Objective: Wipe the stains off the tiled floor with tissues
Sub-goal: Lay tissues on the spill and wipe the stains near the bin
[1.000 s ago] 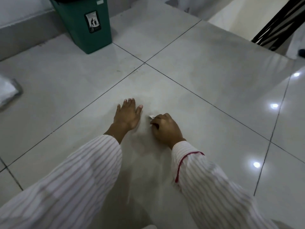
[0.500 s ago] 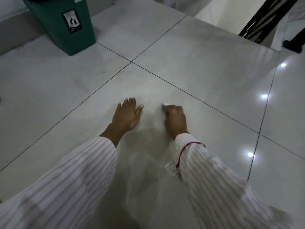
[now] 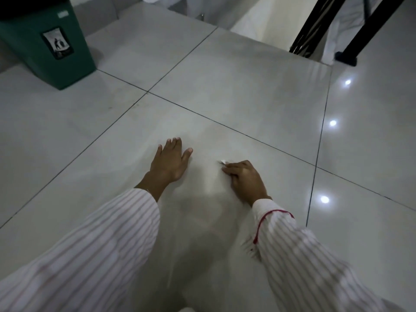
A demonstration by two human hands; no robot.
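A green bin (image 3: 48, 45) stands on the floor (image 3: 225, 86) at the far left, well apart from the hands, with a label on its front. Black rails (image 3: 319, 25) rise at the far right, beside a drop at the floor's far edge.

The left hand (image 3: 170, 162) lies flat on the tile, fingers straight and spread, pointing away from the person. The right hand (image 3: 245, 179) is just beside it, fingers curled over a tissue (image 3: 222, 162) and pressing it to the floor. Only a small white corner of the tissue shows past the fingertips, pointing far-left; its long axis cannot be told.

Both hands sit on one large tile, with grout lines running diagonally beyond them. Bare tile lies on every side of the hands, widest toward the right, where ceiling lights glint in it.
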